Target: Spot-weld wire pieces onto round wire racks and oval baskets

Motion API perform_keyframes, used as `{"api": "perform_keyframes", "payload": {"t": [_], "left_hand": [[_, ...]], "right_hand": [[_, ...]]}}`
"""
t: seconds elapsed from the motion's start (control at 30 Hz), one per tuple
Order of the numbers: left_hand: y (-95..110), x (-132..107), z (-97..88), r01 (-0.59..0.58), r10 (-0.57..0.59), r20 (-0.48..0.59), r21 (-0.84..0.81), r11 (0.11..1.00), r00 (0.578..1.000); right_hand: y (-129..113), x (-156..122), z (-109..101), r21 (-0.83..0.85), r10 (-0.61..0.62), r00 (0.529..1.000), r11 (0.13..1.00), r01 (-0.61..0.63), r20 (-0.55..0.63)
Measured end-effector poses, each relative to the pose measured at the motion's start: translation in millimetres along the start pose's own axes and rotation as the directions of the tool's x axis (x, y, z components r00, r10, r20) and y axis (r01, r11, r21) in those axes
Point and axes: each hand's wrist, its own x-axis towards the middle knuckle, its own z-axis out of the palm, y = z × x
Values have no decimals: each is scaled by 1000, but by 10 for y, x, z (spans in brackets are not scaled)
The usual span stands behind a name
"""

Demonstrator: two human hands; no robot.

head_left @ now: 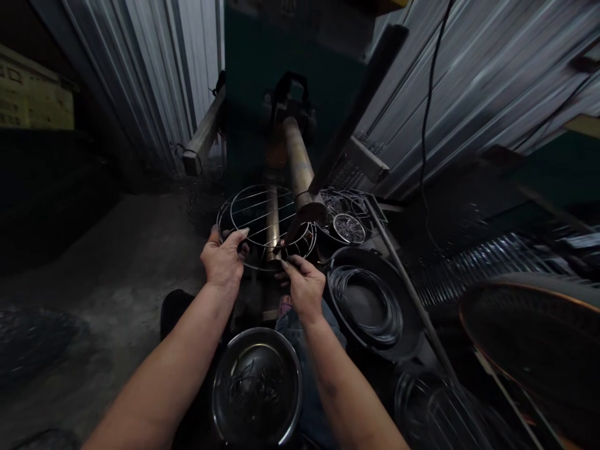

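A round wire rack (255,209) was gripped by the left hand (224,259) and right hand (304,287); coiled wire (364,305) was left unworked.

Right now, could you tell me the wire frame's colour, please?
The wire frame is silvery metal, clearest in the head view.

Round wire frame (255,203): lower rim hidden behind the left hand (224,259) and right hand (304,287). Dark bar (356,106), upper right: blurred along its length. Steel bowl (257,384): contents too dark to identify. Copper-rimmed round object (529,350): cut off by the right edge. Stacked wire hoops (435,412): cut off by the lower edge. Wall notice (32,90): lettering too small to read.
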Motion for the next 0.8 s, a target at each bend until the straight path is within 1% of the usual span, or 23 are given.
{"api": "perform_keyframes", "payload": {"t": [0.13, 0.27, 0.43, 0.53, 0.6, 0.67, 0.73, 0.8], "left_hand": [[-16, 24, -12, -11, 11, 1, -16, 1000, 1000], [-26, 43, -10, -12, 12, 8, -6, 1000, 1000], [-19, 45, 7, -29, 29, 5, 1, 1000, 1000], [-16, 20, 14, -9, 9, 14, 10, 1000, 1000], [-28, 9, 12, -9, 9, 31, 4, 1000, 999], [-49, 24, 2, -20, 19, 35, 11, 1000, 999], [-60, 76, -17, -21, 18, 38, 61, 998, 999], [-44, 163, -39, -17, 14, 22, 126, 992, 1000]], "right_hand": [[67, -9, 27, 45, 1, 1000, 999, 0, -17], [70, 5, 54, 95, 22, 999, 995, -19, -34], [84, 31, 66, 158, 12, 999, 987, -5, -43], [82, 58, 80, 178, 51, 998, 983, -41, -49], [73, 64, 68, 150, 52, 998, 988, -45, -41], [71, 36, 19, 91, 6, 1000, 996, -3, -26], [88, -53, -71, -18, -84, 996, 996, 83, -21], [135, -219, -181, -195, -197, 980, 962, 193, -6]]}}
